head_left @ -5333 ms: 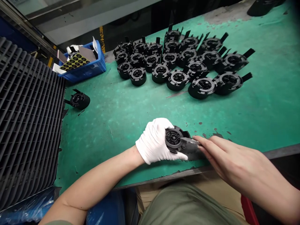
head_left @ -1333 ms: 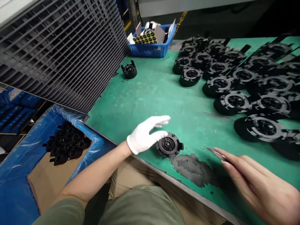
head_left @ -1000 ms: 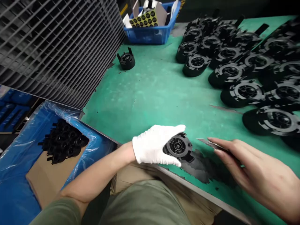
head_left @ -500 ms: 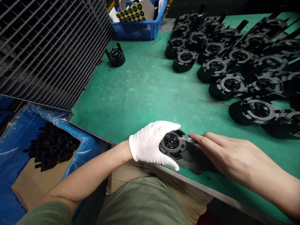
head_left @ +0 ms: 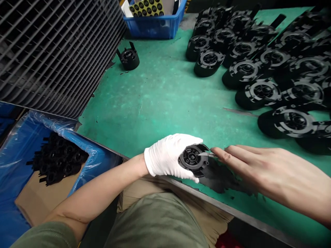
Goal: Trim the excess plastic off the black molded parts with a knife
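Note:
My left hand [head_left: 168, 155], in a white glove, is wrapped round a black round plastic housing [head_left: 191, 157] near the front edge of the green table. The housing's ringed face is turned up, and its underside is hidden. My bare right hand [head_left: 254, 165] pinches a slim knife [head_left: 207, 154] with a pointed metal blade. The blade's tip lies over the face of the housing; whether it touches the plastic I cannot tell. Most of the knife's handle is hidden by my fingers.
Several similar black housings [head_left: 263, 90] stand at right, and a single one [head_left: 129, 59] at far left. A blue bin [head_left: 152, 27] holds yellow sticker sheets. Left are a dark grille [head_left: 57, 51] and a film-lined blue crate [head_left: 103, 172] of black parts on cardboard [head_left: 43, 199].
Both hands, with the housing and the knife, appear slightly further right. The blade points a little more level across the housing's face. The whole view has shifted slightly.

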The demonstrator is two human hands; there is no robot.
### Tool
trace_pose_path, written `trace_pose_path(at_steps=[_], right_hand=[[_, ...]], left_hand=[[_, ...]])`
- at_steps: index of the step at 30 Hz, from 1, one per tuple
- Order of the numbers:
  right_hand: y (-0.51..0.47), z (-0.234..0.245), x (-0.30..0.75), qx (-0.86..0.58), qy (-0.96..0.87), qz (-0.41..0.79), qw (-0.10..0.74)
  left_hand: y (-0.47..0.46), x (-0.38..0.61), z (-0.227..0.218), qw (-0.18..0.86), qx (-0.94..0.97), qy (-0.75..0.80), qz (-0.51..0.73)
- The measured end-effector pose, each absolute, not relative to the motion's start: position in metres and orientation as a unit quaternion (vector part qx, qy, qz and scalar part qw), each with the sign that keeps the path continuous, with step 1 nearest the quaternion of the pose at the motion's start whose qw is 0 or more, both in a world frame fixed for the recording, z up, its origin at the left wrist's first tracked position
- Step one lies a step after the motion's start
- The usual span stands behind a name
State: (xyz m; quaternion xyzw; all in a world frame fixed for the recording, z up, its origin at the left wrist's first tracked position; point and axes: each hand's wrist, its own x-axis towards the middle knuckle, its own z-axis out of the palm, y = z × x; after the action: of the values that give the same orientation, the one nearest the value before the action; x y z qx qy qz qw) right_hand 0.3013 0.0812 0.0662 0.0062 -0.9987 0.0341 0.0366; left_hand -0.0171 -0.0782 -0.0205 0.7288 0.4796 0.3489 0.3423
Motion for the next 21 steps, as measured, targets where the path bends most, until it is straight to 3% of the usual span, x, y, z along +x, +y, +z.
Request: trace_pose_path(at_steps=[6,11,15,21], right_hand=[[0.114,0.071,0.288,0.098,-0.993,0.067,0.018],[0.135,0.075,0.271,0.162,-0.984,0.056,0.052],[0.143,0.074,0.266,0.146,-0.984,0.104,0.009],[0.126,0.073,0.282,0.149,-0.987,0.021,0.062]], left_hand=[[-0.075,-0.021,-0.016,0.372,0.727,0.450,0.360],[-0.074,-0.021,-0.014,0.388,0.720,0.455,0.352],[-0.073,-0.021,-0.015,0.392,0.720,0.463,0.337],[-0.075,-0.020,-0.019,0.378,0.724,0.460,0.348]])
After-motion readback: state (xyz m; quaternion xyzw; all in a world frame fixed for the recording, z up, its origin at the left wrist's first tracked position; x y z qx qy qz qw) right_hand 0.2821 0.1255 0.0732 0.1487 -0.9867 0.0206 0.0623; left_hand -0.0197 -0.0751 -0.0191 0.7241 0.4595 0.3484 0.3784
